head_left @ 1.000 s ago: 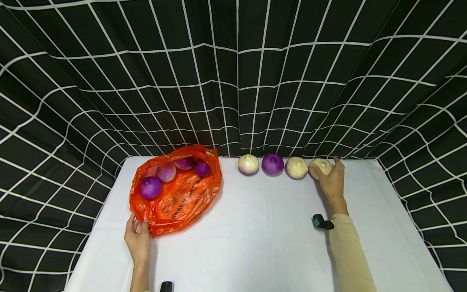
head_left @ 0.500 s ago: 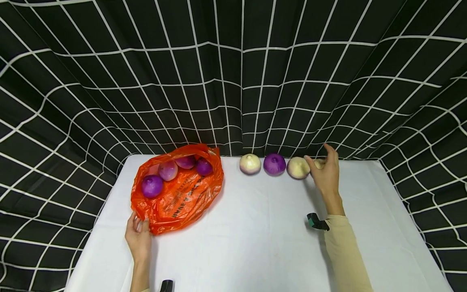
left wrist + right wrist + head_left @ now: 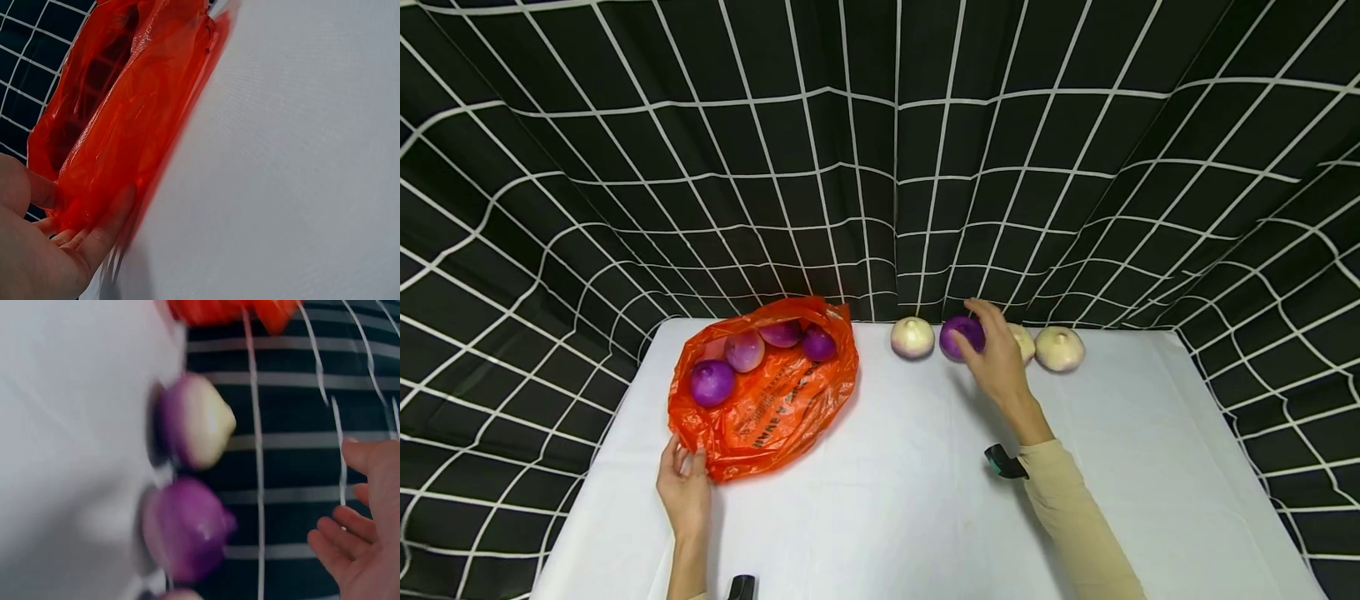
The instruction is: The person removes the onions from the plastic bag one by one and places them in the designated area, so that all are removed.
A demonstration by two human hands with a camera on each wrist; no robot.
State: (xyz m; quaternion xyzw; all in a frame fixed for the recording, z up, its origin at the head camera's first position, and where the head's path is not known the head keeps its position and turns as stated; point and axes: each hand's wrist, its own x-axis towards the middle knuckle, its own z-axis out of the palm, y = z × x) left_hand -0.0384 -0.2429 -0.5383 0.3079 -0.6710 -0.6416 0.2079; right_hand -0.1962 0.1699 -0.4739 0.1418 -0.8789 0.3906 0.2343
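My left hand (image 3: 685,492) pinches the near left edge of an orange-red plastic bag (image 3: 775,417); in the left wrist view the thumb and fingers lie on either side of the film (image 3: 119,162). Several purple onions (image 3: 712,383) sit inside the bag's mouth. My right hand (image 3: 998,367) hovers empty, fingers spread, beside a purple onion (image 3: 958,333) in a row along the table's back. Left of that is a pale onion (image 3: 913,337). To the right are a pale onion (image 3: 1022,342), partly hidden by my hand, and another pale onion (image 3: 1060,348).
A white cloth covers the table (image 3: 880,500). Directly behind the row and the bag rises a black curtain (image 3: 880,208) with white grid lines, which also closes in both sides.
My right hand has left the rightmost pale onion and moved left along the row to the purple onion, holding nothing. The left hand keeps its hold on the bag.
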